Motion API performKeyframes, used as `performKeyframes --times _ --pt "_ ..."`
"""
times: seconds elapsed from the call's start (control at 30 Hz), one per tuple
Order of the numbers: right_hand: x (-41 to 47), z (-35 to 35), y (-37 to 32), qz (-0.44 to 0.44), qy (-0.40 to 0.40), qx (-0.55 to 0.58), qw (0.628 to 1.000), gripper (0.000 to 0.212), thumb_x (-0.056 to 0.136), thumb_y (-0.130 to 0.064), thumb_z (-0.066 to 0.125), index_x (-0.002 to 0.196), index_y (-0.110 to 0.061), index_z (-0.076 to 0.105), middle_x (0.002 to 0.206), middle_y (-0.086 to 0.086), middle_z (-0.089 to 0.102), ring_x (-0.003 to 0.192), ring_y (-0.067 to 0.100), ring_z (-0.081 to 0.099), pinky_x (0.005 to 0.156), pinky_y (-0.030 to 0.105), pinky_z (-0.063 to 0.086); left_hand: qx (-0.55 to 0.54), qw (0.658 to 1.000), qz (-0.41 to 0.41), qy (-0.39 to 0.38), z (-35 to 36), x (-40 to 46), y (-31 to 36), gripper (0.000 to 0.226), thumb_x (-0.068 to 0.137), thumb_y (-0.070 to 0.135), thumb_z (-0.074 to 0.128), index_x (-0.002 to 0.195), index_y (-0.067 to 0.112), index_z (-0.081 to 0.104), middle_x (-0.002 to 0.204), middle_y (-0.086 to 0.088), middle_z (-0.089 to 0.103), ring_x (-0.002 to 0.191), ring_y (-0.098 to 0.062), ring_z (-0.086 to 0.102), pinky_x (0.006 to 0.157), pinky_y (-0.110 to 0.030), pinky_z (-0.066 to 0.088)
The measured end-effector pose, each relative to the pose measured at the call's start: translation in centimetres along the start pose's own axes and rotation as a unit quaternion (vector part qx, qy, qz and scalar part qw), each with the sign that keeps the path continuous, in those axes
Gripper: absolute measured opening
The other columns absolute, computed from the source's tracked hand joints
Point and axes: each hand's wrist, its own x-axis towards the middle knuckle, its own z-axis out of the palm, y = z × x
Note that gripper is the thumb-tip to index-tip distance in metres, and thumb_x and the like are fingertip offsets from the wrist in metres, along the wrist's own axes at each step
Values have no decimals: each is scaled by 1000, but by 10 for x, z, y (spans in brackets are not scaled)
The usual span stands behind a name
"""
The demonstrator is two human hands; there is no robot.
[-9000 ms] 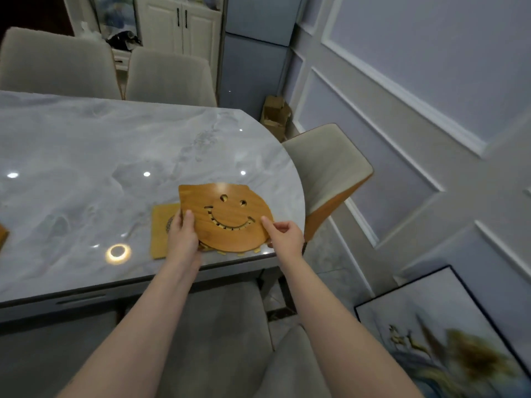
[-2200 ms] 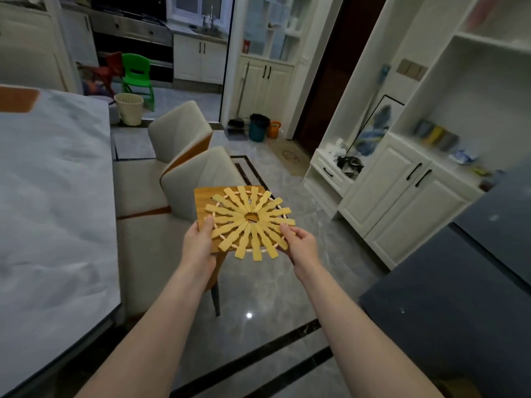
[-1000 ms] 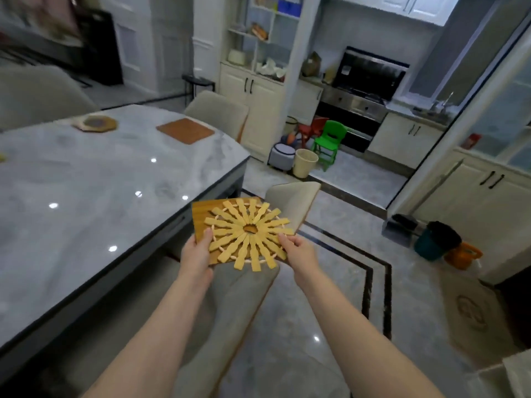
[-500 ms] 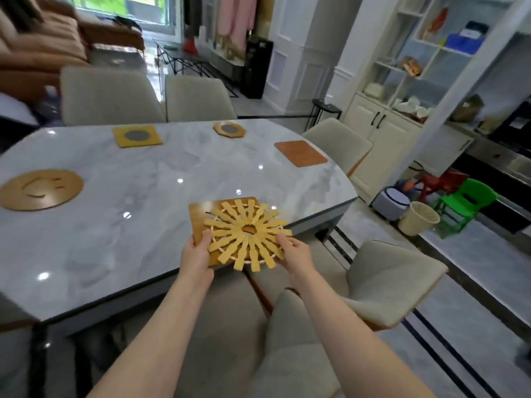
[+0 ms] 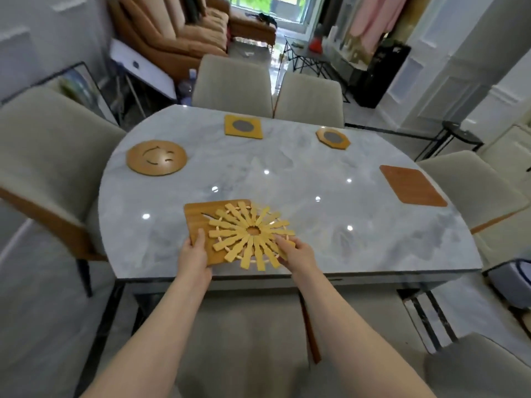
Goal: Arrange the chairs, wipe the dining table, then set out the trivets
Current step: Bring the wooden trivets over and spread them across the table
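Both hands hold a two-piece stack over the near edge of the glossy grey marble dining table [image 5: 287, 168]: a pale yellow sunburst trivet of radiating wooden slats [image 5: 251, 235] atop a square amber bamboo trivet [image 5: 201, 215]. The left hand [image 5: 195, 255] pinches the square's near-left corner, thumb on top; the right hand [image 5: 297, 251] pinches the slat tips, though its lower fingers are hidden.

Four trivets lie flat, well apart:
- round smiley-cut wooden trivet [image 5: 157, 158], far left
- square wooden trivet with grey disc [image 5: 243, 126]
- octagonal wooden trivet with grey disc [image 5: 333, 138]
- reddish-brown rounded-square mat [image 5: 412, 185], near the right edge

Beige upholstered chairs [image 5: 232, 81] ring the table.
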Motion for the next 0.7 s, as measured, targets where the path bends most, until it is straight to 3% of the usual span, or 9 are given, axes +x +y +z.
performKeyframes --times 0.17,0.27,0.4,0.5,0.6,0.7 --pt "45 22 10 32 -12 33 999 12 91 -10 63 101 -4 64 81 8 67 66 16 64 49 21 53 -23 996 45 68 -23 32 6 36 102 30 40 134 16 48 120 -7 62 91 -20 64 68 -34 52" --pt "64 23 21 26 3 22 999 8 91 -5 61 99 -3 63 81 10 64 65 17 61 47 20 52 -13 993 69 92 -37 40 4 36 102 28 41 133 12 50 124 -9 61 104 -26 62 86 -43 51" --pt "87 21 44 0 29 -84 996 7 88 -9 64 82 -12 65 89 15 68 73 24 65 65 32 55 -11 991 78 111 -59 48 -1 38 101 28 41 136 13 48 125 -6 61 109 -23 61 82 -37 51" --pt "89 23 47 -37 69 -146 986 4 85 -16 68 83 -13 65 87 9 68 86 28 67 74 35 54 -6 990 77 118 -72 51 -3 38 101 29 41 136 15 48 125 -5 61 110 -21 60 86 -38 49" --pt "83 28 39 -59 122 -262 955 25 85 -29 70 100 -13 57 98 5 63 89 22 60 72 30 47 -3 989 74 124 -82 54 0 38 101 30 41 136 17 48 126 -5 61 110 -22 60 87 -39 49" --pt "73 33 40 -144 174 -445 867 49 85 -36 68 122 -13 48 124 6 52 114 24 50 91 34 41 -9 988 73 137 -90 58 5 39 101 30 41 138 18 46 129 -5 59 114 -23 59 91 -41 48"
